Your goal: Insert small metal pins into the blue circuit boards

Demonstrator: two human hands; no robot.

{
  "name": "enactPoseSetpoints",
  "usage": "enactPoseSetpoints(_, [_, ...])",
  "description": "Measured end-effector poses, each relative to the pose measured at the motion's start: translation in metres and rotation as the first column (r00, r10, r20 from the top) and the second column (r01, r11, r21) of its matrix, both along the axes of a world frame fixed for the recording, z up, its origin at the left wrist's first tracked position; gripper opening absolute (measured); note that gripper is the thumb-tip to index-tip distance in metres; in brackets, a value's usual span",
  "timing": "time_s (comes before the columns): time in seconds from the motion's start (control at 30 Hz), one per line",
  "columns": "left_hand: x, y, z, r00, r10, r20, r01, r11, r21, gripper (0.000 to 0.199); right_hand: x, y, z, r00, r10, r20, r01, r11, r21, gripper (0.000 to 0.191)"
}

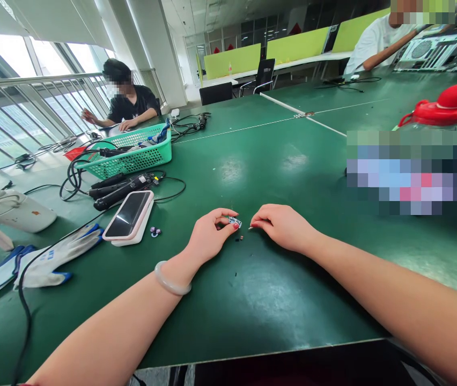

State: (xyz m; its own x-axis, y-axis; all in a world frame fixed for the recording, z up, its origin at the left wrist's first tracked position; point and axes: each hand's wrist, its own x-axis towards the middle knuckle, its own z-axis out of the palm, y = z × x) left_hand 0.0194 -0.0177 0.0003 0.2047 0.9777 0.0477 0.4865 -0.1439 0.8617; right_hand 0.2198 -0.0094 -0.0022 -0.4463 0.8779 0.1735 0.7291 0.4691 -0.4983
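Note:
My left hand [214, 231] pinches a small circuit board [235, 221] between thumb and fingers, just above the green tabletop [228, 316]. A pale bangle [171, 280] circles that wrist. A short way to the right, my right hand [282, 225] is closed in a pinch, with a tiny pale tip showing at its fingertips; what it is I cannot make out. The two hands are apart. Beneath them lie tiny dark bits [237, 239] and a small coppery piece [242, 237].
Left of my hands are a phone [129, 214] on a white box, small purple-and-white parts [155, 231], gloves [57, 260], black cabled tools [126, 190] and a green basket [132, 158]. A red-lidded bottle [429, 113] stands right. Two people sit across the table, one near an open computer case [440, 51].

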Motion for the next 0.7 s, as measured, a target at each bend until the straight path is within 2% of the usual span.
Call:
enactPoseSetpoints(0.13, [0.0, -0.0001, 0.0008, 1.0, 0.018, -0.016, -0.018, 1.0, 0.008, 0.028, 0.0027, 0.0001, 0.002, 0.999, -0.03, 0.03, 0.03, 1.0, -0.009, 0.025])
enactPoseSetpoints(0.4, [-0.0003, 0.0004, -0.0006, 0.999, 0.031, -0.023, -0.03, 0.999, 0.016, 0.026, 0.0028, -0.0003, 0.0011, 0.999, 0.009, 0.049, -0.007, 0.999, -0.047, 0.016])
enactPoseSetpoints(0.7, [0.0007, -0.0017, 0.0004, 0.999, 0.014, -0.041, -0.013, 1.0, 0.011, 0.023, 0.0044, 0.0009, 0.0025, 0.997, -0.03, 0.076, 0.033, 0.998, -0.049, 0.013])
